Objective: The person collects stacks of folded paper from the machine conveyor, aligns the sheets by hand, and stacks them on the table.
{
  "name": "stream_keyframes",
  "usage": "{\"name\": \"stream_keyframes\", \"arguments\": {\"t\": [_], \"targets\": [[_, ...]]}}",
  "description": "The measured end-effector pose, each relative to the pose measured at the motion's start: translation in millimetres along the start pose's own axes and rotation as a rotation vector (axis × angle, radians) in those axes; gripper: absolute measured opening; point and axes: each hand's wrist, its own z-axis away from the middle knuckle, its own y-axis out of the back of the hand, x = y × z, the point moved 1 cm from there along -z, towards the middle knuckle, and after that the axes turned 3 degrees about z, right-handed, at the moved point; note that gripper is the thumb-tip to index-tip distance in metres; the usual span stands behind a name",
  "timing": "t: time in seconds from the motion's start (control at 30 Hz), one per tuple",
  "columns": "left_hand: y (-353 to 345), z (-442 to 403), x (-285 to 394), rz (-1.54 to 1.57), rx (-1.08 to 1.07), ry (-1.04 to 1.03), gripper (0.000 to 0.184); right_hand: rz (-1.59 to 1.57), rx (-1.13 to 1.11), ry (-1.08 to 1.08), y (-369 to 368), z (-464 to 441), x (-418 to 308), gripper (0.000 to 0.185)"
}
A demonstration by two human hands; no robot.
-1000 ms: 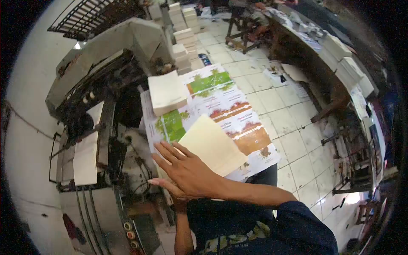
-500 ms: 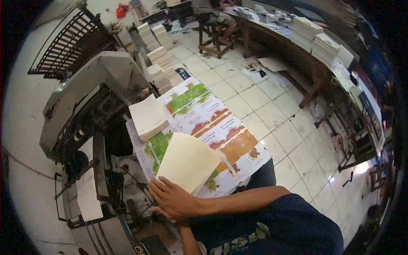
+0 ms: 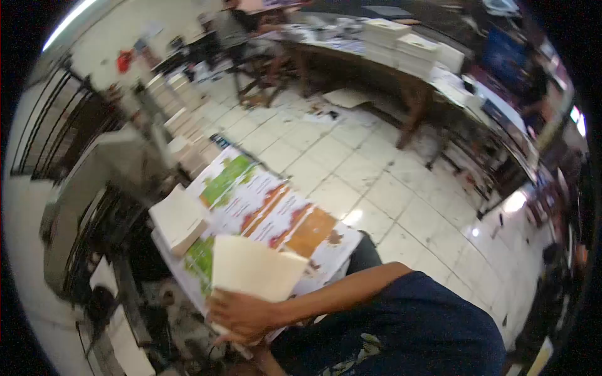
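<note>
Two batches of cream paper [image 3: 254,266] over one printed surface [image 3: 310,232], one right hand [image 3: 241,316], one red wall item [image 3: 125,61]

Beyond the cream paper [image 3: 254,266], a way lies open over the printed sheet [image 3: 266,210] toward the tiled floor [image 3: 348,178], while the paper stack [image 3: 177,216] and machine [image 3: 97,182] obstruct the left.

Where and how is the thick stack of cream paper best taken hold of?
Likely the near end of the paper stack, coming from the near side: thumb on top, fingers easing that edge up to slip under. It lies flat on the printed sheets, so its underside is blocked; the thick near end is uncovered, while the machine stands to the left.
</note>
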Motion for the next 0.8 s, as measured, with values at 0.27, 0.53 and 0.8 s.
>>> {"name": "stream_keyframes", "arguments": {"t": [0.27,0.53,0.8], "targets": [[-25,-11,-7,-0.143,0.009,-0.076,0.083,0.039,0.298,0.087,-2,12,10,0.072],[-6,-6,-24,-0.059,0.009,-0.013,0.08,0.177,0.457,0.019,-13,30,8,0.066],[42,36,-111,0.777,0.024,0.42,0.078,-0.689,0.137,-0.396,110,27,121,0.046]]}}
